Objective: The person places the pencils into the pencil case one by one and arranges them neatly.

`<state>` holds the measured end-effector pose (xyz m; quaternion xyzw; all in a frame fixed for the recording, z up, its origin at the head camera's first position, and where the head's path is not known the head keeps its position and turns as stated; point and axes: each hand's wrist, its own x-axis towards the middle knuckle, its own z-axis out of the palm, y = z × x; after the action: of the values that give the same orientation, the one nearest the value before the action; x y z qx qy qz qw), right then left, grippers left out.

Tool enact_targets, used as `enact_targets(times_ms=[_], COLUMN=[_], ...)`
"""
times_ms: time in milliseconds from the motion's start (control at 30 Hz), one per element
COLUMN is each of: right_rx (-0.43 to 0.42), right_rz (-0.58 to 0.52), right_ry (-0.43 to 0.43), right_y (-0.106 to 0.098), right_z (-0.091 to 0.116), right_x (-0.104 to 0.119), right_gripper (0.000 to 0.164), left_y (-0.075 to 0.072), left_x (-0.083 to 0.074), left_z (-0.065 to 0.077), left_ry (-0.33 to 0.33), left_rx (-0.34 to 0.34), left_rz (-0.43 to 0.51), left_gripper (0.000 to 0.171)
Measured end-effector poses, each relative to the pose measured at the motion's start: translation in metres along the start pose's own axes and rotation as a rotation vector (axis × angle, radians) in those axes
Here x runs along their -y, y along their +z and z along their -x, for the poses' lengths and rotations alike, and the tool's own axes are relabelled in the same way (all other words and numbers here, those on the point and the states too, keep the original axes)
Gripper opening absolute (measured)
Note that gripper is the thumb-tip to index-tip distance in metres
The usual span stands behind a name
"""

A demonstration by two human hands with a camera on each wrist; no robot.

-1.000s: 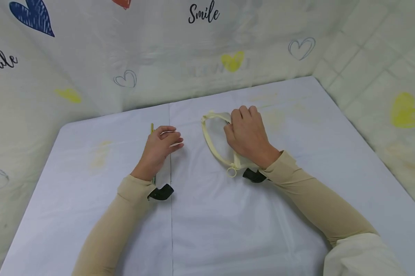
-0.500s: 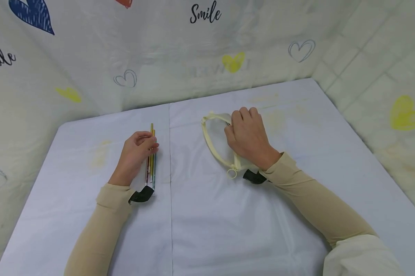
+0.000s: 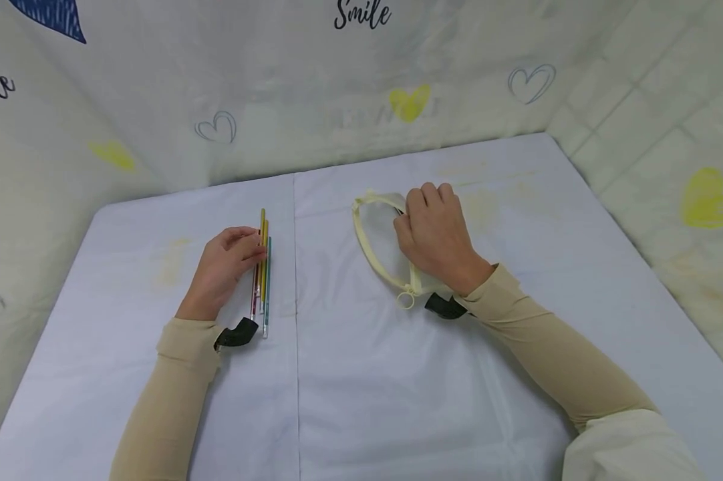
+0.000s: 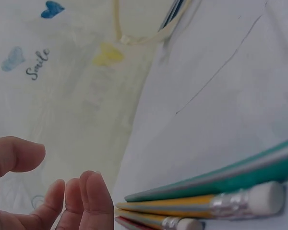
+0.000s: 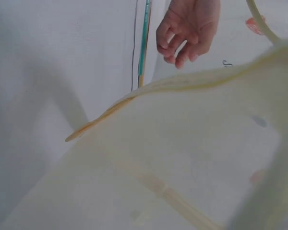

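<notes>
My left hand [image 3: 220, 267] hovers at several pencils [image 3: 265, 287] lying side by side on the table, its fingertips overlapping them in the head view. In the left wrist view its thumb and fingers stand apart with nothing between them. A teal pencil [image 4: 216, 179] lies beside yellow ones [image 4: 197, 207] with white erasers, and a red one shows at the edge. My right hand [image 3: 436, 234] grips the rim of a translucent pouch [image 3: 364, 250] with pale yellow trim, holding its mouth open. Dark slim shapes [image 4: 173, 13] show inside the pouch. The right fingertips are hidden.
A pull ring [image 3: 406, 300] hangs from the pouch's near corner. The white-covered table [image 3: 349, 401] has a seam between the pencils and the pouch. A printed sheet [image 3: 289, 87] with hearts and lettering hangs behind the table's far edge.
My left hand has moved left, from the gap beside the pouch back to the pencils, uncovering more of them. The right hand keeps its grip on the pouch. The head view has tilted slightly down.
</notes>
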<state>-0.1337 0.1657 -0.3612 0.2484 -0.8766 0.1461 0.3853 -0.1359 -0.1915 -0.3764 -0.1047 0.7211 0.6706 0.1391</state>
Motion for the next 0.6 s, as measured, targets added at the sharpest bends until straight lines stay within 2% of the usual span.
enact_targets(times_ms=[267, 433, 600], right_rx=[0.011, 0.004, 0.023], right_rz=[-0.011, -0.011, -0.014], right_ry=[0.01, 0.002, 0.01], right_y=[-0.002, -0.001, 0.0], right_z=[-0.003, -0.003, -0.002], right_x=[0.0, 0.001, 0.001], right_gripper=[0.023, 0.022, 0.022], left_y=[-0.02, -0.026, -0.027], left_x=[-0.006, 0.0, 0.004], left_z=[-0.001, -0.004, -0.008], left_ry=[-0.053, -0.07, -0.08], left_rx=[0.01, 0.001, 0.0], left_rz=[0.077, 0.001, -0.045], left_gripper=[0.064, 0.063, 0.06])
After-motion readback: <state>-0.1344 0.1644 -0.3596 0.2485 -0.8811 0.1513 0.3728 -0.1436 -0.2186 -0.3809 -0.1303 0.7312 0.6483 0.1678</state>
